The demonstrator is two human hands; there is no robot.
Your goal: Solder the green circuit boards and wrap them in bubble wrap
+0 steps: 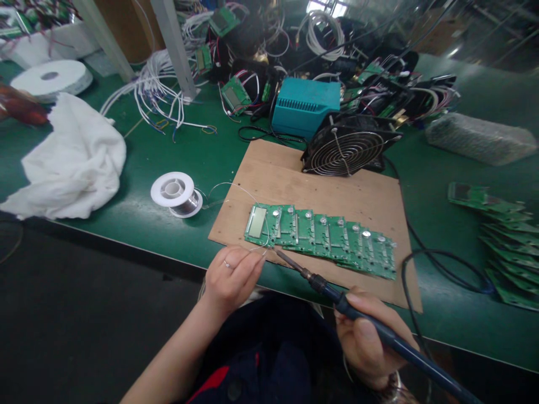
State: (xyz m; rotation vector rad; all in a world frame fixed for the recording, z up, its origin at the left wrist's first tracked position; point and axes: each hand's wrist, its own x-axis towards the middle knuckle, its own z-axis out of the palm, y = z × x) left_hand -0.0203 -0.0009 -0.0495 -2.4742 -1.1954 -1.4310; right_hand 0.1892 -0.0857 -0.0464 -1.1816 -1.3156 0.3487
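Observation:
Between the fingertips of my left hand (234,276) is pinched a thin solder wire (268,227), which loops back over the boards to a white spool (177,193). My right hand (373,331) grips a dark blue soldering iron (343,303). Its tip points left and ends close to the wire, at the lower edge of the leftmost board; whether it touches is too small to tell. Green circuit boards (322,235) lie overlapped in a row on a sheet of cardboard (269,163). A display (257,222) shows on the leftmost one.
Behind the cardboard stand a black fan (349,147) and a teal box (307,104). More circuit boards (505,247) are stacked at the right, near the iron's cable (446,275). A white cloth (76,160) and wire bundles (155,84) lie on the left.

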